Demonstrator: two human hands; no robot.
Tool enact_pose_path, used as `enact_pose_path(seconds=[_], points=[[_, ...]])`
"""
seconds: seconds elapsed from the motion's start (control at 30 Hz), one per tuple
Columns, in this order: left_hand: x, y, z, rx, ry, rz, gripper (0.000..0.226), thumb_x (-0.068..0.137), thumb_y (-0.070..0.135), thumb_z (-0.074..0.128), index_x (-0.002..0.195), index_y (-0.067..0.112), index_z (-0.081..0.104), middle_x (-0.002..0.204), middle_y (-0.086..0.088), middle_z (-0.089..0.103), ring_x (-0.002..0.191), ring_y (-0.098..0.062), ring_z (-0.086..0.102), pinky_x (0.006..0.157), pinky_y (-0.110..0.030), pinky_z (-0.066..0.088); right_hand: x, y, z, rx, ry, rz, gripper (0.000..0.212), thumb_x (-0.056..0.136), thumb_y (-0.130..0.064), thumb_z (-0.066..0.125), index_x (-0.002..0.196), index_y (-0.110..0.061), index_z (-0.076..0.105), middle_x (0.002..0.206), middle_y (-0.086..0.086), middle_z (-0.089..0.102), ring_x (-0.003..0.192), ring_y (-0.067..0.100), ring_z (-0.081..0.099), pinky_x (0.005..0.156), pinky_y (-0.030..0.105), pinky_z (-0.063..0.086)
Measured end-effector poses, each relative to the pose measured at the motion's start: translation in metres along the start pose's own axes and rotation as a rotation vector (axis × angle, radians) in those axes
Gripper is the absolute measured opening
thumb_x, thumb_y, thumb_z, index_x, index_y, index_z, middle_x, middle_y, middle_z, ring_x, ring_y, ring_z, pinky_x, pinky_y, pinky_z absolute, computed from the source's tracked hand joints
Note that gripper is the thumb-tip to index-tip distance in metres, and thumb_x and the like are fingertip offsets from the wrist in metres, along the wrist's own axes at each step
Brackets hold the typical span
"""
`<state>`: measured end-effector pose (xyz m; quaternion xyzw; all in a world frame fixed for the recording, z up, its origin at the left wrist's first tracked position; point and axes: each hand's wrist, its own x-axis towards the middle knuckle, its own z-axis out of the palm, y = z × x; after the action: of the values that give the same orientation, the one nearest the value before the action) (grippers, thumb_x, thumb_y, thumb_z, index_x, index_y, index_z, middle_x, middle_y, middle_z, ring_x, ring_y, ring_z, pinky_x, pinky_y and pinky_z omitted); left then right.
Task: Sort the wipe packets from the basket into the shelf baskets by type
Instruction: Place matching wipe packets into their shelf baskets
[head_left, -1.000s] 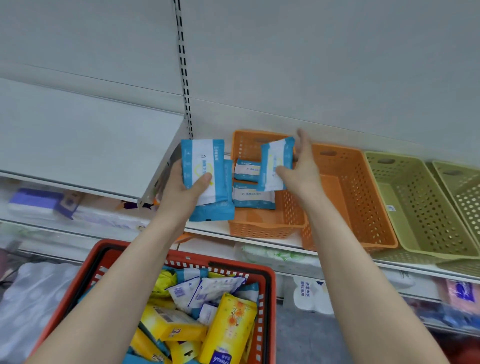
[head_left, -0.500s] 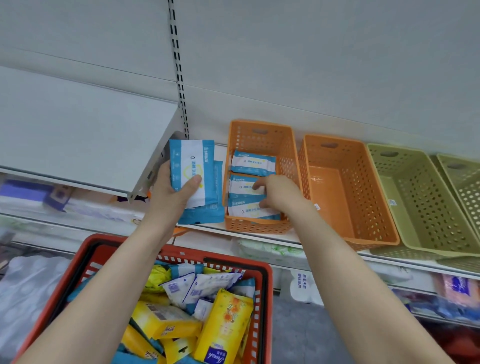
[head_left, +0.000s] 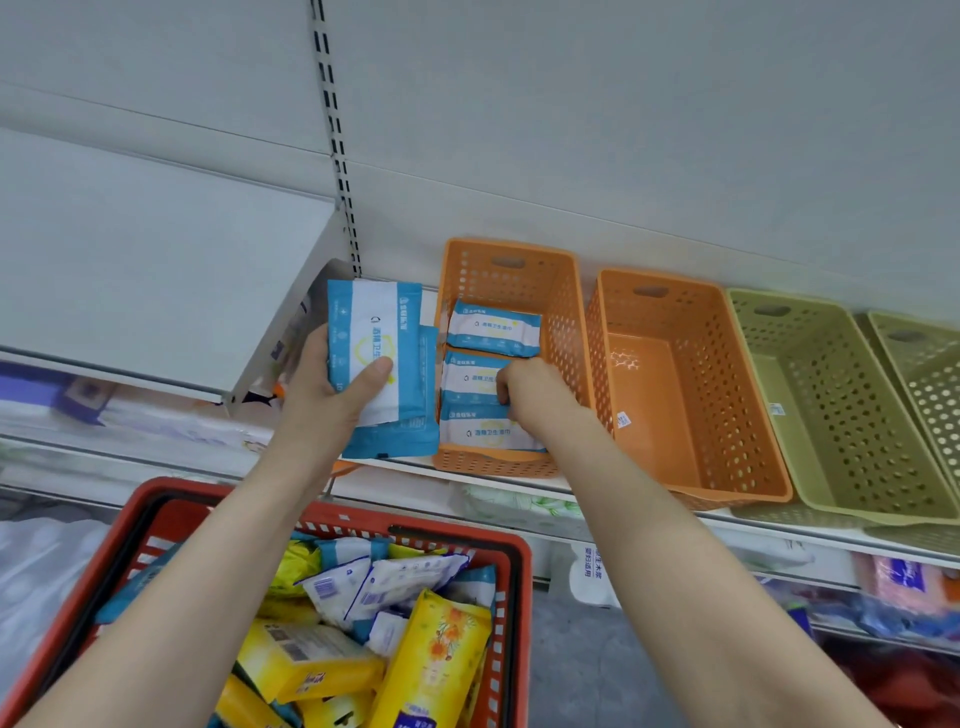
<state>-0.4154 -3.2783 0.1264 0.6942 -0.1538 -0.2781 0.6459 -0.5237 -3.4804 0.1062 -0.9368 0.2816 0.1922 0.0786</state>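
Note:
My left hand (head_left: 332, 387) grips a small stack of blue-and-white wipe packets (head_left: 379, 358), held upright just left of the first orange shelf basket (head_left: 511, 265). Inside that basket lie three of the same packets in a row; the far one (head_left: 493, 330) is fully visible. My right hand (head_left: 530, 389) is down in the basket, fingers curled on the middle packet (head_left: 467, 376) with the near packet (head_left: 485, 431) below it. The red shopping basket (head_left: 511, 561) below holds several yellow, white and blue packets.
To the right on the same shelf stand a second orange basket (head_left: 691, 374) and two green baskets (head_left: 831, 410), all without packets. A grey shelf board (head_left: 156, 291) juts out at the left. Lower shelves carry other packaged goods.
My right hand carried a blue packet down into the first orange basket and now rests on the packets there. My left hand kept its stack, shifting slightly.

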Motion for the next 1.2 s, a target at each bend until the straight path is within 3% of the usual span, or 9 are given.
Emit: enact_pose_path(seconds=[0.13, 0.4, 0.57, 0.7, 0.8, 0.9, 0.97, 1.1, 1.2], points=[[-0.002, -0.001, 0.001, -0.017, -0.015, -0.002, 0.048, 0.092, 0.024, 0.066, 0.135, 0.025, 0.046, 0.122, 0.004, 0.067, 0.108, -0.015, 0.067, 0.089, -0.039, 0.057, 0.002, 0.001, -0.002, 0.002, 0.013, 0.009, 0.034, 0.090, 0.001, 0.056, 0.117, -0.015, 0.067, 0.121, 0.011, 0.062, 0.108, 0.029, 0.059, 0.088, 0.034, 0.051], [-0.004, 0.000, 0.002, -0.033, -0.021, -0.008, 0.048, 0.091, 0.026, 0.067, 0.135, 0.028, 0.047, 0.120, 0.006, 0.068, 0.107, -0.015, 0.068, 0.090, -0.043, 0.057, 0.004, 0.006, 0.001, -0.137, -0.253, 0.089, 0.078, 0.090, 0.010, 0.040, 0.156, -0.021, 0.015, 0.163, 0.012, 0.004, 0.139, 0.037, 0.034, 0.107, 0.043, 0.042], [-0.007, 0.005, 0.003, -0.047, -0.034, 0.022, 0.042, 0.093, 0.022, 0.065, 0.131, 0.029, 0.050, 0.114, 0.011, 0.070, 0.103, -0.012, 0.069, 0.085, -0.034, 0.058, 0.005, 0.004, -0.002, -0.056, -0.014, 0.067, 0.048, 0.091, 0.005, 0.042, 0.137, -0.010, 0.049, 0.142, 0.015, 0.043, 0.122, 0.034, 0.053, 0.096, 0.040, 0.049], [-0.009, 0.013, 0.007, -0.063, -0.091, 0.037, 0.036, 0.098, 0.013, 0.056, 0.122, 0.040, 0.052, 0.109, 0.019, 0.070, 0.097, 0.000, 0.068, 0.072, -0.019, 0.056, -0.013, -0.015, -0.031, 0.660, 0.448, 0.062, 0.025, 0.101, -0.023, 0.047, 0.109, -0.016, 0.069, 0.102, 0.003, 0.070, 0.093, 0.023, 0.065, 0.079, 0.037, 0.051], [-0.007, 0.020, 0.013, -0.063, -0.146, 0.061, 0.038, 0.099, 0.012, 0.054, 0.128, 0.036, 0.050, 0.115, 0.015, 0.070, 0.103, -0.003, 0.067, 0.079, -0.022, 0.056, -0.031, -0.030, -0.055, 1.200, 0.224, -0.004, 0.030, 0.100, -0.039, 0.049, 0.102, -0.018, 0.070, 0.093, -0.001, 0.072, 0.083, 0.017, 0.067, 0.068, 0.032, 0.052], [-0.004, 0.027, 0.020, -0.133, -0.132, 0.055, 0.035, 0.100, 0.012, 0.052, 0.127, 0.035, 0.049, 0.115, 0.013, 0.069, 0.106, -0.009, 0.067, 0.083, -0.031, 0.057, -0.037, -0.028, -0.058, 1.508, -0.038, -0.056, 0.023, 0.098, -0.030, 0.057, 0.104, -0.013, 0.070, 0.096, 0.002, 0.074, 0.086, 0.016, 0.067, 0.076, 0.033, 0.054], [0.000, 0.030, 0.021, -0.169, -0.081, 0.031, 0.033, 0.101, 0.012, 0.051, 0.125, 0.034, 0.050, 0.117, 0.008, 0.069, 0.109, -0.015, 0.067, 0.087, -0.042, 0.056, -0.038, -0.020, -0.057, 1.580, 0.061, 0.004, 0.020, 0.097, -0.022, 0.059, 0.106, -0.008, 0.070, 0.100, 0.007, 0.074, 0.087, 0.017, 0.068, 0.075, 0.031, 0.055], [0.009, 0.027, 0.011, -0.165, 0.034, 0.034, 0.029, 0.101, 0.011, 0.051, 0.125, 0.027, 0.052, 0.125, -0.004, 0.066, 0.118, -0.025, 0.062, 0.103, -0.056, 0.046, -0.041, 0.001, -0.060, 1.584, 0.222, 0.111, 0.017, 0.099, -0.019, 0.054, 0.107, -0.011, 0.067, 0.098, 0.005, 0.072, 0.071, 0.008, 0.068, 0.046, 0.019, 0.048], [0.012, 0.024, 0.006, -0.141, 0.027, 0.036, 0.031, 0.100, 0.018, 0.054, 0.130, 0.024, 0.052, 0.127, -0.002, 0.066, 0.119, -0.024, 0.061, 0.104, -0.056, 0.046, -0.028, 0.016, -0.064, 1.491, 0.267, 0.172, 0.015, 0.100, -0.020, 0.054, 0.109, -0.013, 0.063, 0.105, 0.002, 0.070, 0.083, 0.012, 0.070, 0.054, 0.023, 0.057]])
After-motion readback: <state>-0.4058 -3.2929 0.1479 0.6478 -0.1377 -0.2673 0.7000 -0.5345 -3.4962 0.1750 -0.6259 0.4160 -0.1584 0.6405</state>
